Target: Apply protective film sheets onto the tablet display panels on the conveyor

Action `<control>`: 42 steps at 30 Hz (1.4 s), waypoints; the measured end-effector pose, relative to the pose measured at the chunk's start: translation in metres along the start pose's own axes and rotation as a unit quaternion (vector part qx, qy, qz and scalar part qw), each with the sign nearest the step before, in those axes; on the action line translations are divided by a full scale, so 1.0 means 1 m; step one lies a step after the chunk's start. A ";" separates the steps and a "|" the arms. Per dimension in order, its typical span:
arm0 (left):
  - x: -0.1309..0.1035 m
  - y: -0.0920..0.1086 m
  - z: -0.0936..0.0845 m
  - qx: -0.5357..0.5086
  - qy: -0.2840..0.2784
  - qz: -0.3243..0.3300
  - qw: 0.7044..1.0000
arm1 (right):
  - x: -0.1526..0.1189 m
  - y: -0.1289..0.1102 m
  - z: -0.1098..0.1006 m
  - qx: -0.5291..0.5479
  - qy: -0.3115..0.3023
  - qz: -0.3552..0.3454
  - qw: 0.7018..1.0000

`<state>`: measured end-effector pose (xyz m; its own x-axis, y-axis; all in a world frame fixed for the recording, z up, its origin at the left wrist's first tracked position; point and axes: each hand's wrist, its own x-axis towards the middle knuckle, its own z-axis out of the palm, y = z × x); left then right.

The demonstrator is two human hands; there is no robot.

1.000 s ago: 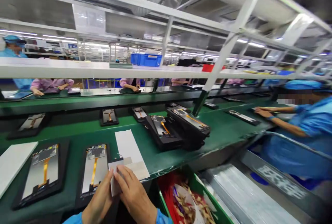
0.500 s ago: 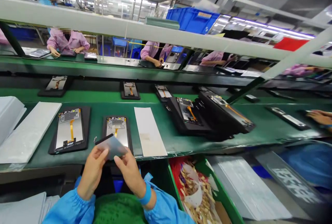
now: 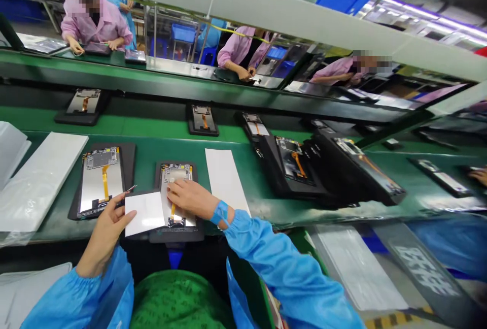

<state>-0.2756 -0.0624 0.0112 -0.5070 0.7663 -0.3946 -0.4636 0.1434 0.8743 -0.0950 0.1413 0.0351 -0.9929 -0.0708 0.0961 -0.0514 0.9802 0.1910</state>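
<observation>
- In the head view, at 8 o'clock from the nearest device: white flat piece, with a thin wire at its 11 o'clock corner.
- On the left edge of this piece: left hand, thumb and fingers pinched together upon it, parted only by its thickness.
- Over the middle of the nearest device: right hand, fingers half bent and pointing to 10 o'clock; cannot tell if touching the device, or if gripping something small.
- Under the nearest device: black pad, on the green table.
- At 9 o'clock: second device, with yellow ribbon; farther, white sheets.
- At 3 o'clock: white strip, lying flat; farther, device stack, leaning unevenly.
- At 1 o'clock: smaller-looking device, on the green lane.
- At 11 o'clock, far behind: co-worker in pink sleeves, both hands by a dark device.
</observation>
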 end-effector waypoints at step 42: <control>0.045 -0.011 0.065 0.560 -0.044 0.216 0.799 | -0.081 -0.051 0.024 0.133 0.088 0.159 0.974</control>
<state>-0.2460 0.0119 0.0023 -0.3672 0.9301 -0.0092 0.7064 0.2853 0.6477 -0.0144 0.1013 -0.0057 -0.9304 0.2362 0.2801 0.2058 0.9694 -0.1339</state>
